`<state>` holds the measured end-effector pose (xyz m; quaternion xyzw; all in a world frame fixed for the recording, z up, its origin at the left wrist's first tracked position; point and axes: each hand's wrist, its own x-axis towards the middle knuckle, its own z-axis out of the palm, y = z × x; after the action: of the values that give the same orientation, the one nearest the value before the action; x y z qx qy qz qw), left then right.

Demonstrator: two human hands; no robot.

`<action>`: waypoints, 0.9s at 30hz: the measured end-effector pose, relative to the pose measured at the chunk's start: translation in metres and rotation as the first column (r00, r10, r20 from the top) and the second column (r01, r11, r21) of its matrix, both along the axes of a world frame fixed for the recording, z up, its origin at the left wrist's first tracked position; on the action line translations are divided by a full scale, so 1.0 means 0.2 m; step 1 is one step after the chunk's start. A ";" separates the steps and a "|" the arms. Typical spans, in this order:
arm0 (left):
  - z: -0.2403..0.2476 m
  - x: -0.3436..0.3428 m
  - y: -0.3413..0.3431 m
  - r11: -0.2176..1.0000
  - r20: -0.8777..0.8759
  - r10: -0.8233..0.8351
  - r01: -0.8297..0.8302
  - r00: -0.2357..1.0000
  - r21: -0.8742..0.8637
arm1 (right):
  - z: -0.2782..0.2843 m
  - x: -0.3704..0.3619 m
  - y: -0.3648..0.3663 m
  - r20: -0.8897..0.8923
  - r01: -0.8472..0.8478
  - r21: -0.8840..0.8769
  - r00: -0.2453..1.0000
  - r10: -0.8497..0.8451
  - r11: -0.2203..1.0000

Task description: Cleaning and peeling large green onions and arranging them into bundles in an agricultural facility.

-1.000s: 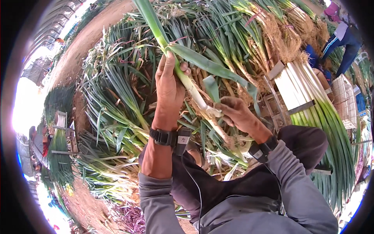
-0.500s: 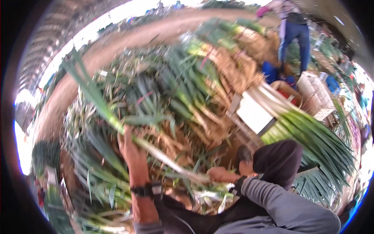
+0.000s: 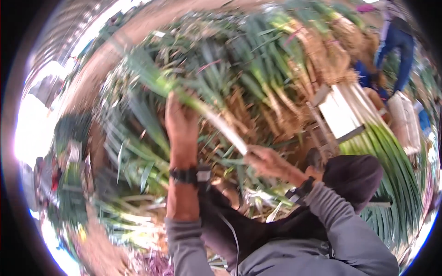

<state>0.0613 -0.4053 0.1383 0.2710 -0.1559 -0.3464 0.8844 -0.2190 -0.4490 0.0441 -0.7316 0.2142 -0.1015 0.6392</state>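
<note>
A long leek slants across in front of me, its blurred green leaves up to the left and its white end down to the right. My left hand is closed around the stalk just below the leaves. At the white end my right hand is closed, its fingers on the tip; the roots are hidden there. Beneath and beyond lie unpeeled leeks in bundles, with dry brown skins and roots. To the right is a pile of cleaned leeks with white stalks and green leaves.
A white board rests on a wooden crate beside my bent knee. A pale basket stands at the far right, near a person in blue trousers. Leaf scraps lie around my legs.
The view has swung left, so the scene sits further right. My right hand has moved up along with the leek's white end. Both hands keep hold of the leek.
</note>
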 end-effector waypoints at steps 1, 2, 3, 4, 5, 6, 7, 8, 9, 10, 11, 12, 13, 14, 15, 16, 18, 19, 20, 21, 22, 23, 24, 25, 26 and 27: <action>-0.02 0.02 -0.01 0.991 0.031 -0.064 0.067 0.997 -0.114 | 0.00 0.01 0.00 0.012 -0.031 0.031 0.999 0.031 0.999; 0.03 -0.02 -0.01 0.991 0.140 -0.072 0.086 0.988 -0.103 | -0.01 0.02 -0.02 0.019 -0.039 0.051 0.999 0.038 0.998; 0.04 -0.04 0.00 0.995 0.116 -0.044 0.054 0.992 -0.085 | -0.04 0.03 -0.03 0.045 -0.072 -0.019 0.996 0.073 0.997; 0.02 -0.06 0.02 0.997 0.083 -0.027 0.032 0.996 -0.065 | -0.03 0.05 -0.02 0.037 -0.082 -0.011 0.996 0.083 0.997; 0.02 -0.06 0.03 0.998 0.075 -0.022 0.026 0.997 -0.062 | -0.02 0.08 -0.01 0.066 -0.037 -0.104 0.997 0.044 0.994; 0.03 -0.07 0.03 0.998 0.102 -0.008 0.014 0.995 -0.061 | 0.00 0.11 -0.02 0.100 0.015 -0.197 0.995 0.005 0.980; 0.03 -0.09 0.03 0.998 0.127 -0.006 0.014 0.992 -0.060 | 0.04 0.13 -0.04 0.134 0.048 -0.319 0.991 -0.005 0.946; 0.02 -0.10 0.04 0.998 0.125 -0.010 0.017 0.992 -0.057 | 0.09 0.17 -0.05 0.132 0.051 -0.317 0.991 -0.009 0.947; 0.01 -0.12 0.04 0.999 0.091 -0.004 0.007 0.996 -0.033 | 0.16 0.20 -0.06 0.216 0.110 -0.303 0.975 -0.044 0.947; 0.00 -0.14 0.02 1.000 0.056 -0.005 0.006 0.998 -0.012 | 0.20 0.23 -0.08 0.297 0.175 -0.288 0.951 -0.086 0.942; -0.01 -0.17 0.02 0.999 0.047 -0.024 0.026 0.999 -0.026 | 0.22 0.26 -0.09 0.346 0.245 -0.292 0.928 -0.137 0.925; -0.01 -0.18 0.02 0.999 0.048 -0.032 0.034 0.998 -0.026 | 0.24 0.28 -0.11 0.346 0.253 -0.292 0.927 -0.144 0.922; -0.02 -0.20 0.01 0.996 0.069 -0.072 0.075 0.995 -0.038 | 0.28 0.30 -0.13 0.380 0.274 -0.252 0.910 -0.165 0.928; -0.03 -0.21 0.01 0.992 0.092 -0.112 0.117 0.989 -0.048 | 0.31 0.31 -0.16 0.412 0.293 -0.210 0.892 -0.188 0.933; -0.04 -0.23 0.01 0.991 0.092 -0.127 0.131 0.988 -0.037 | 0.34 0.32 -0.18 0.392 0.322 -0.212 0.893 -0.222 0.923; -0.04 -0.24 0.01 0.990 0.093 -0.132 0.136 0.987 -0.036 | 0.37 0.32 -0.19 0.393 0.327 -0.210 0.891 -0.227 0.921; -0.05 -0.27 0.02 0.984 0.086 -0.177 0.176 0.980 0.015 | 0.43 0.31 -0.23 0.360 0.342 -0.368 0.910 -0.207 0.865; -0.06 -0.29 0.01 0.988 0.055 -0.140 0.136 0.989 0.075 | 0.45 0.31 -0.23 0.332 0.324 -0.302 0.917 -0.220 0.897; -0.06 -0.29 0.01 0.987 0.057 -0.147 0.142 0.988 0.077 | 0.47 0.32 -0.24 0.333 0.331 -0.300 0.915 -0.226 0.895; -0.07 -0.30 0.01 0.980 0.058 -0.177 0.170 0.983 0.104 | 0.49 0.33 -0.23 0.409 0.354 -0.293 0.886 -0.218 0.888; -0.06 -0.32 0.01 0.970 0.057 -0.213 0.205 0.975 0.130 | 0.51 0.34 -0.24 0.479 0.381 -0.287 0.851 -0.213 0.879; -0.06 -0.35 0.00 0.960 0.076 -0.271 0.263 0.960 0.100 | 0.52 0.34 -0.26 0.532 0.394 -0.340 0.829 -0.171 0.854; -0.05 -0.38 0.00 0.956 0.074 -0.282 0.274 0.957 0.102 | 0.50 0.35 -0.29 0.530 0.403 -0.338 0.828 -0.182 0.850; -0.04 -0.41 0.00 0.950 0.087 -0.306 0.298 0.948 0.090 | 0.51 0.36 -0.31 0.503 0.359 -0.497 0.861 -0.075 0.790; -0.03 -0.43 0.00 0.944 0.099 -0.328 0.321 0.939 0.079 | 0.52 0.37 -0.32 0.455 0.306 -0.640 0.890 0.027 0.705; -0.05 -0.42 -0.01 0.933 0.112 -0.360 0.355 0.926 0.065 | 0.52 0.35 -0.32 0.315 0.185 -0.279 0.945 -0.093 0.942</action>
<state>-0.0224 -0.4065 0.1291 0.2778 -0.2491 -0.4879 0.7891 -0.1489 -0.5127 0.1475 -0.7806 0.1490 -0.2876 0.5345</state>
